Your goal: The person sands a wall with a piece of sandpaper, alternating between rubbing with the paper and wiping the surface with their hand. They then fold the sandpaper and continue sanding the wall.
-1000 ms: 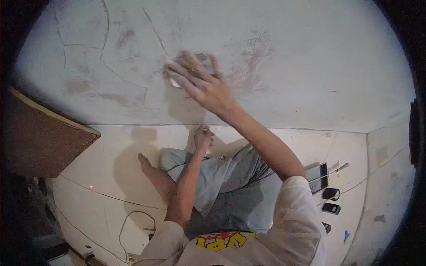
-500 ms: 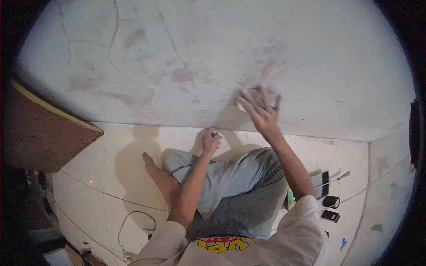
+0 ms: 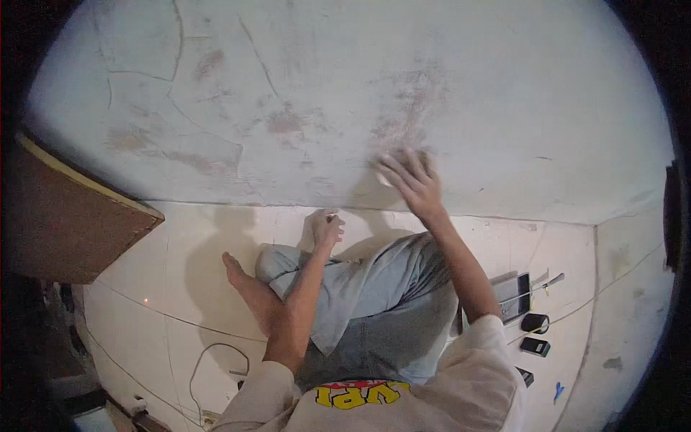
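Note:
I sit cross-legged on a tiled floor facing a white, cracked wall [image 3: 345, 93] with reddish worn patches. My right hand [image 3: 409, 181] is pressed flat against the lower part of the wall, fingers spread over a small pale sheet [image 3: 385, 176], probably sandpaper, of which only an edge shows. My left hand [image 3: 326, 227] rests on the floor [image 3: 194, 237] at the foot of the wall, fingers curled, and I cannot see anything in it. My bare foot [image 3: 234, 270] and grey shorts [image 3: 374, 302] lie below.
A brown board [image 3: 72, 216] leans at the left. To my right on the floor lie a flat phone-like device [image 3: 512, 294], a screwdriver [image 3: 551, 281] and two small dark objects [image 3: 534, 333]. A white cable [image 3: 209, 360] loops on the tiles at lower left.
My right hand has swept with the sheet from the upper middle of the wall down and to the right, and sits low near the floor line. The left hand has hardly moved.

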Available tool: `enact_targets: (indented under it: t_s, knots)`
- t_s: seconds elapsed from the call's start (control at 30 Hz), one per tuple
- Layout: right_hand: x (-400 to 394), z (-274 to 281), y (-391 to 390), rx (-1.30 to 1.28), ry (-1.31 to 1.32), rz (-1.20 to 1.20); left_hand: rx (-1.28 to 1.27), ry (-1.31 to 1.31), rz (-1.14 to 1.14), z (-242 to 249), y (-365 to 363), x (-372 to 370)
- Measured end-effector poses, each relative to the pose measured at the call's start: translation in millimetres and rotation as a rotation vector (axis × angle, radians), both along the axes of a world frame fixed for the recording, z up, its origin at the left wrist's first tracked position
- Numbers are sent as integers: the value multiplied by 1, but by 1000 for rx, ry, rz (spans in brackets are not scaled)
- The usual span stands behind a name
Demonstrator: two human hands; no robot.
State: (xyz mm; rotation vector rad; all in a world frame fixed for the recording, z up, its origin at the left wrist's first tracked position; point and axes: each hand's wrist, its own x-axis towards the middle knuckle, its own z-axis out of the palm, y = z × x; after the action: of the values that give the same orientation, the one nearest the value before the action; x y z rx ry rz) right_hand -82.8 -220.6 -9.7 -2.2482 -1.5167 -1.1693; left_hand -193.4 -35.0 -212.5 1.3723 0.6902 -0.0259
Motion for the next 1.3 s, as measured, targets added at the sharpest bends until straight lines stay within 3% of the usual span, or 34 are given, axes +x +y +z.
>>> enact_targets:
  t_s: [0.07,0.2,0.4,0.43,0.53,0.67,0.73,0.77,0.9,0.97,1.1,1.2,1.3]
  knots:
    - [0,-12,-46,-110,0,-123,9,-24,13,-2,-6,3]
    - [4,-19,-45,-88,68,-109,43,-50,0,13,-18,6]
    - [-25,60,143,146,123,296,-42,-44,28,20,-14,1]
    - [-27,70,165,183,122,353,-46,-46,82,-1,-12,5]
    - [-32,80,180,204,92,336,12,68,53,-1,-3,6]
    - [-28,43,103,77,192,227,-98,-38,129,2,0,-2]
    - [-19,7,42,-49,193,150,-99,6,35,0,1,1]
    - [-11,-6,16,-149,161,106,-2,-41,100,16,-8,-2]
    - [-4,2,-5,-265,139,124,4,-83,16,3,-17,8]
    - [-3,19,15,-340,174,167,-9,-54,12,19,-20,10]
    - [-18,66,136,-66,148,437,-47,-79,30,0,-17,9]
    - [-29,78,195,34,102,465,13,97,102,36,-14,10]
    - [-31,80,192,36,90,439,-49,51,60,-26,0,17]
